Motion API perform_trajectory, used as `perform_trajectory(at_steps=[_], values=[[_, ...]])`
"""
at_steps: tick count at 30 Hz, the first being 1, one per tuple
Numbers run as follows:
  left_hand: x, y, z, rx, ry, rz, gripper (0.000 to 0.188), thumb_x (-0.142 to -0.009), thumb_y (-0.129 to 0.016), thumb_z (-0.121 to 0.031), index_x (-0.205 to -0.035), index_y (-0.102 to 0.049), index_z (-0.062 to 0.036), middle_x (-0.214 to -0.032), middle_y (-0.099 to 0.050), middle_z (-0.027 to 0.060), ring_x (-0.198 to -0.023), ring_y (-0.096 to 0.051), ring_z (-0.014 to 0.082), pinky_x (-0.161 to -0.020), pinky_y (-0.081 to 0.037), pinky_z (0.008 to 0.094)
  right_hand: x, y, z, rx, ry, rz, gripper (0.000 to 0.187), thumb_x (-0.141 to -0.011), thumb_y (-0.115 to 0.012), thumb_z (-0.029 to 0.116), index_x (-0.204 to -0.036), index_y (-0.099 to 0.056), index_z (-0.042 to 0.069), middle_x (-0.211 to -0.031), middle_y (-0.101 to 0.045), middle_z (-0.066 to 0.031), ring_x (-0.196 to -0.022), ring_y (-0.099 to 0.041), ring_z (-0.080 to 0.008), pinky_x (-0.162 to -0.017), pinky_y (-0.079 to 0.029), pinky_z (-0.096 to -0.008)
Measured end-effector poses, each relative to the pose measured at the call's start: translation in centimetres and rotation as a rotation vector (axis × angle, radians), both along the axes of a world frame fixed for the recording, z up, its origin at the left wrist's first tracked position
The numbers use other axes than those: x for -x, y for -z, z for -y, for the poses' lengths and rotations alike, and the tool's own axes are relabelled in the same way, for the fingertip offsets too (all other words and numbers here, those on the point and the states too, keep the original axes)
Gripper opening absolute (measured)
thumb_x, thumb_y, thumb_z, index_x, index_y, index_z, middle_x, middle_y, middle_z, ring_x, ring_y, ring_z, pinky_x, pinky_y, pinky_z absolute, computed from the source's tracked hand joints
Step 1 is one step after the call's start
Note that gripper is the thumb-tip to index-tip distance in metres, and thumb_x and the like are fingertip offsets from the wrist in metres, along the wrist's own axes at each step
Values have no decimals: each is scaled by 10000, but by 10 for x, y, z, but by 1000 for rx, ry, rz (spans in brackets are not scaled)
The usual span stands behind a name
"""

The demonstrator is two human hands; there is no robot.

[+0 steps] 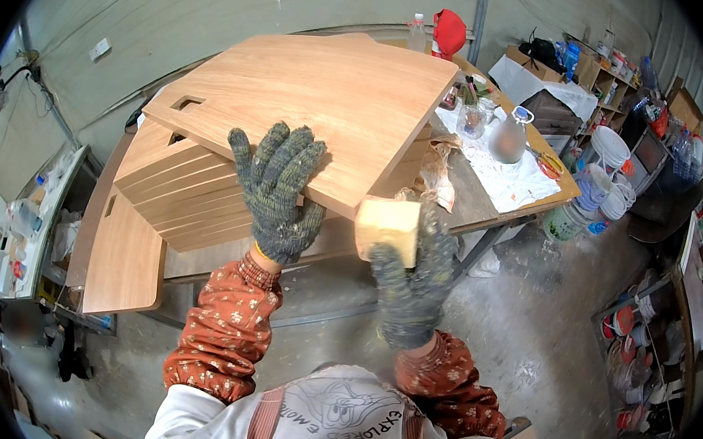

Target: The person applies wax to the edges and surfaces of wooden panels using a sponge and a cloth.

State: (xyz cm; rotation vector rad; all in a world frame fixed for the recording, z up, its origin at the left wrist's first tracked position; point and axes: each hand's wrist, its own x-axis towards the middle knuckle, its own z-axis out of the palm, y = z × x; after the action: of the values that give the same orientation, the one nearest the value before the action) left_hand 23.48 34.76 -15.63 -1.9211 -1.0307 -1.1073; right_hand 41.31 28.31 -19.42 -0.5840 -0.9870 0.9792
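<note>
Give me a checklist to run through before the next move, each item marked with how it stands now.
1. Left hand on the top panel: ok, gloved fingers spread on its face near the front edge.
2. Right hand gripping the yellow block: ok, gloved too, at the panel's near corner.
3. Left hand clear of the block: ok, apart.
4. Top panel lined up with the panels below: not ok, askew.
5. Bottle apart from the top panel: ok.
6. Corner smooth: cannot tell, block and hand obscure it.
</note>
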Motion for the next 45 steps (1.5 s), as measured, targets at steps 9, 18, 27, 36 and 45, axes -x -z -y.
perform_trajectory(at_steps=[9, 18, 27, 36, 45], values=[[2, -1, 3, 13, 16, 13, 432, -770, -614, -297, -1168, -594, -130, -1236, -585, 91, -1262, -450, 323, -1135, -105, 556, 2, 21, -13, -448, 375, 519, 701, -767, -747, 122, -1343, -368, -1, -1250, -515, -255, -1104, -554, -388, -915, -460, -460], [5, -1, 2, 12, -27, 9, 442, -748, -662, -272, -1161, -597, -128, -1234, -584, 92, -1250, -461, 324, -1131, -125, 560, -9, 17, -22, -497, 258, 563, 641, -734, -774, 105, -1253, -420, -21, -1163, -529, -170, -1035, -562, -279, -851, -486, -371], [-5, -7, 13, 129, -25, 7, 550, -743, -702, -352, -1211, -551, -106, -1261, -554, 118, -1276, -426, 334, -1129, -99, 561, -38, 39, -24, -236, 409, 586, 775, -781, -756, 204, -1382, -318, -12, -1268, -503, -231, -1139, -540, -317, -935, -458, -393], [-30, 7, 26, 110, -122, 60, 592, -670, -793, -299, -1171, -560, -86, -1221, -566, 123, -1264, -431, 349, -1116, -133, 567, -78, 49, -36, -96, 345, 592, 789, -790, -733, 127, -1386, -263, -85, -1341, -434, -219, -1246, -434, -290, -1019, -383, -381], [-43, 12, 29, 114, -112, 232, 489, -731, -717, -222, -1167, -570, -57, -1237, -552, 140, -1263, -423, 366, -1112, -141, 563, -112, 69, -59, -60, 408, 537, 767, -805, -712, 262, -1366, -324, -88, -1322, -460, -226, -1169, -496, -302, -973, -412, -392]])
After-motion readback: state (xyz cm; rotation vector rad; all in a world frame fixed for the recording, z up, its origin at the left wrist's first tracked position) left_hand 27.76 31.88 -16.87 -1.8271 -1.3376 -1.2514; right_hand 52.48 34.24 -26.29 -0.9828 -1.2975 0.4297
